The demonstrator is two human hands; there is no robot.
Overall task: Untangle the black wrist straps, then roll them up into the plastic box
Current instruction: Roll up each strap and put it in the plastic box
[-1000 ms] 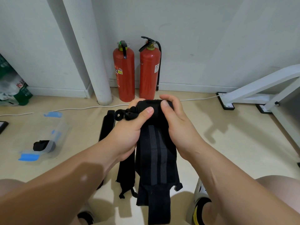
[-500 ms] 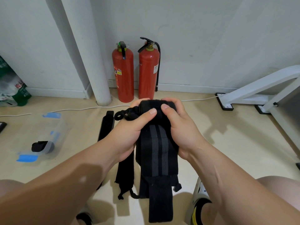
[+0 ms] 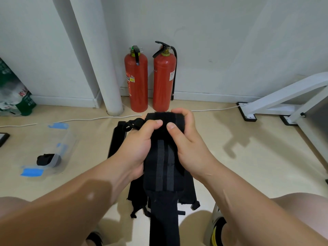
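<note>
Nearest to the person, the free end of the black wrist strap (image 3: pixel 163 226) hangs straight down between the knees, above the floor (image 3: pixel 239 166). I judge it is left loose so that its own weight keeps the band flat and without twist while the upper end is rolled. Higher up, both hands meet at the upper end of this strap, which is already turned into a thick roll. The left hand (image 3: pixel 136 148) closes around the left side of the roll, with the thumb pressing on top. The right hand (image 3: pixel 190 148) grips the right side in the same way, thumb on top and its fingers (image 3: pixel 180 112) wrapped over the far side. Held like this from two sides, the roll probably cannot open or go crooked. A small black loop (image 3: pixel 130 124) stands out of the roll just beside the left hand. Under the hands, the other straps (image 3: pixel 116 141) lie stretched on the floor, apparently separated and waiting for their turn. Farther to the left, the plastic box (image 3: pixel 60 148) lies on the floor with one rolled strap (image 3: pixel 48 159) inside, so the task seems to be about in the middle. At the far edge of the floor, against the wall, two red fire extinguishers (image 3: pixel 137 82) stand beside a white pipe (image 3: pixel 99 68).
</note>
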